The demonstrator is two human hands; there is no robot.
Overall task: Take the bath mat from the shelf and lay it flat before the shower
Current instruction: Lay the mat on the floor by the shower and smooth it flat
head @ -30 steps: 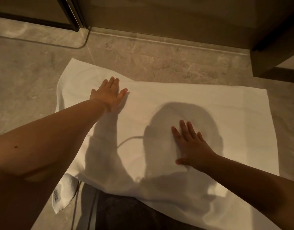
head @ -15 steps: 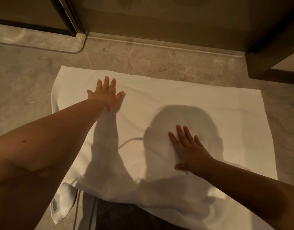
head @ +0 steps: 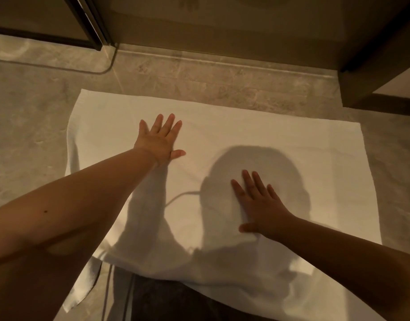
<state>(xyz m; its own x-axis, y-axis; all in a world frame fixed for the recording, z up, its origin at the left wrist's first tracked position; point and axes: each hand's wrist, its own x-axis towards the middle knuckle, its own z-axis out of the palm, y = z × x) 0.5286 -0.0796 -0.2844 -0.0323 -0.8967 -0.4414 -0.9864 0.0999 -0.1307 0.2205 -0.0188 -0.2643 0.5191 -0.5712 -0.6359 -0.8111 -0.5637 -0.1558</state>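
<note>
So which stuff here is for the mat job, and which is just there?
For the job:
mat, spread on the floor
left hand, flat on the mat
right hand, flat on the mat
shower door

Just there:
floor
dark cloth under the mat's near edge
cabinet at right

Mottled beige stone floor (head: 30,126) under warm, dim light. A dark metal door frame (head: 88,24) stands at upper left. A raised stone threshold (head: 222,63) crosses the top. A dark wooden cabinet (head: 380,72) sits upper right.
</note>
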